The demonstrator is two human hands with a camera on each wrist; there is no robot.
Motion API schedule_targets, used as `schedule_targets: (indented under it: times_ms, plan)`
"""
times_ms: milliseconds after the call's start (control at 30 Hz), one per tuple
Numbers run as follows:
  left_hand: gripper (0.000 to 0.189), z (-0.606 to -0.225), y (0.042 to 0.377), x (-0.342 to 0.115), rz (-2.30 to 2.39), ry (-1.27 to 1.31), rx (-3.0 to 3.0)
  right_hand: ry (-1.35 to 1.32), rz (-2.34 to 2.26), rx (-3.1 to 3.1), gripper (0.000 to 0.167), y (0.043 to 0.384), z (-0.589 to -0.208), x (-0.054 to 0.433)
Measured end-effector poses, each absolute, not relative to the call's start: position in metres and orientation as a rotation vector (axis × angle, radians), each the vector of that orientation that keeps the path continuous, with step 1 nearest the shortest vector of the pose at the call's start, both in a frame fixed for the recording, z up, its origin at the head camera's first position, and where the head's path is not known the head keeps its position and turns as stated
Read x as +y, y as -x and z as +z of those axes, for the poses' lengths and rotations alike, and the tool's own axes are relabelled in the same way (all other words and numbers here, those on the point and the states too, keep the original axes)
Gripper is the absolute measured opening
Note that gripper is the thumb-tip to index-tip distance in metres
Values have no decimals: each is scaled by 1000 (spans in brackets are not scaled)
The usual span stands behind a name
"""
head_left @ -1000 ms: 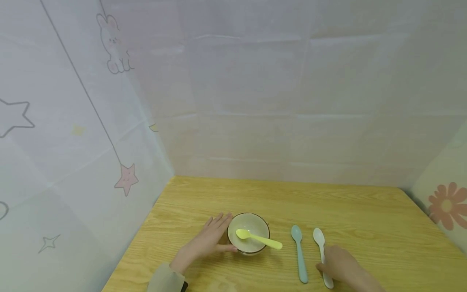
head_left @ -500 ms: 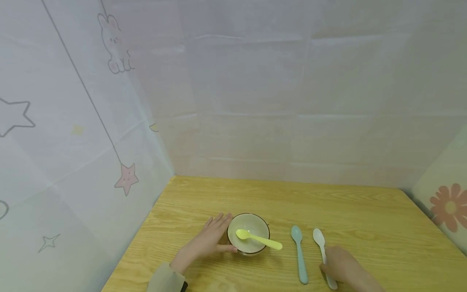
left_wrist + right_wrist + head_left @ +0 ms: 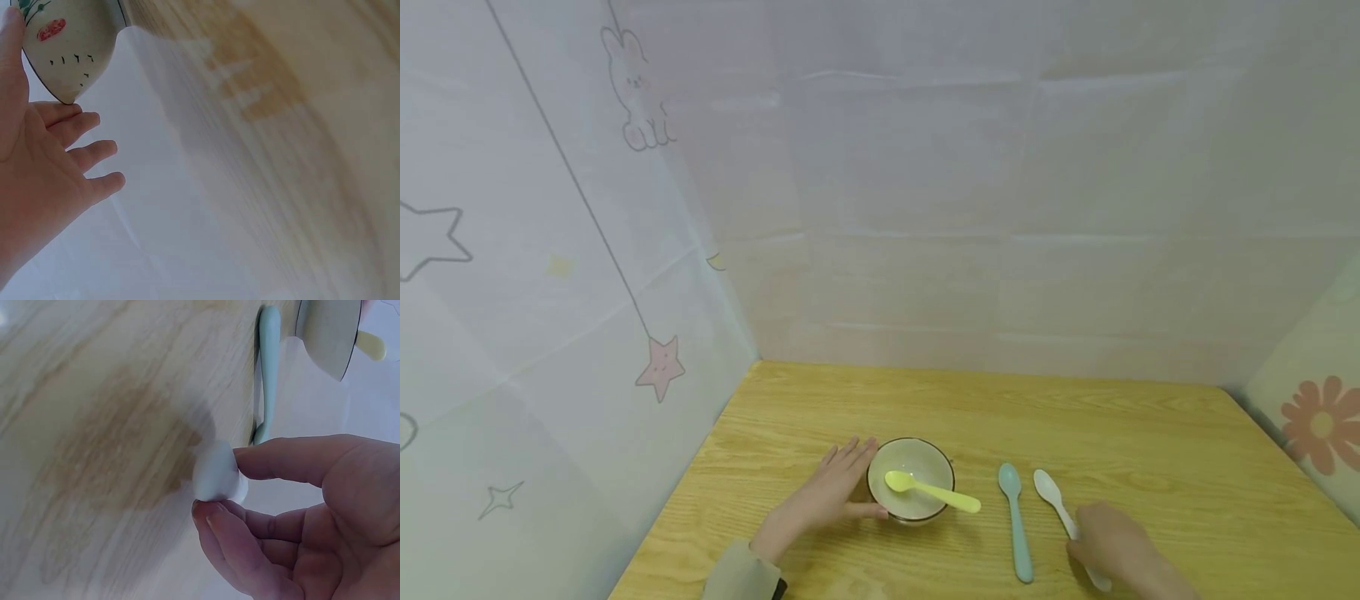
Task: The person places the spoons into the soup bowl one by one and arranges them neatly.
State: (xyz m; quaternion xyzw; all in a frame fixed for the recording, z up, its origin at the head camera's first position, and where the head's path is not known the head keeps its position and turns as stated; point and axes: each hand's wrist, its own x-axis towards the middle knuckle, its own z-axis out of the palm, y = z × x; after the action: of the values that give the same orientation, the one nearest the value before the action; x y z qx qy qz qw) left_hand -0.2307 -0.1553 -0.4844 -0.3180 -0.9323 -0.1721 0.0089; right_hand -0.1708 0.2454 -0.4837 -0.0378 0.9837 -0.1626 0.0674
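Note:
My left hand (image 3: 829, 495) lies beside a cream bowl (image 3: 917, 454) with a dark rim, its straight fingers and thumb touching the bowl's left side. In the left wrist view the bowl (image 3: 78, 37) shows a painted red and green pattern outside. A yellow spoon (image 3: 951, 497) leans in the bowl, its handle sticking out over the rim to the right. With thumb and fingers, my right hand (image 3: 1108, 540) pinches the handle of a white spoon (image 3: 1048, 488), whose end (image 3: 215, 472) faces the right wrist view. Between bowl and white spoon lies a light teal spoon (image 3: 1017, 525).
All this stands on a wooden table (image 3: 880, 400), near its front. A pale wall cloth (image 3: 925, 208) rises behind the table's back edge, and a printed one (image 3: 550, 375) borders the left side.
The white spoon has turned: its bowl end has shifted left toward the teal spoon and its handle end right. My right hand has moved slightly right with it. The left hand stays put.

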Motion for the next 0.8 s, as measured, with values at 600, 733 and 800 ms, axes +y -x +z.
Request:
schedule_targets:
  times_ms: [600, 733, 800]
  plan:
    - [100, -484, 230, -155, -544, 979, -2927, 119, -495, 2961, 18, 173, -465, 254]
    - [100, -484, 230, -156, -539, 988, -2916, 110, -516, 2931, 16, 172, -458, 253]
    - [100, -485, 230, -156, -536, 991, -2911, 104, -533, 2915, 16, 171, -453, 253]
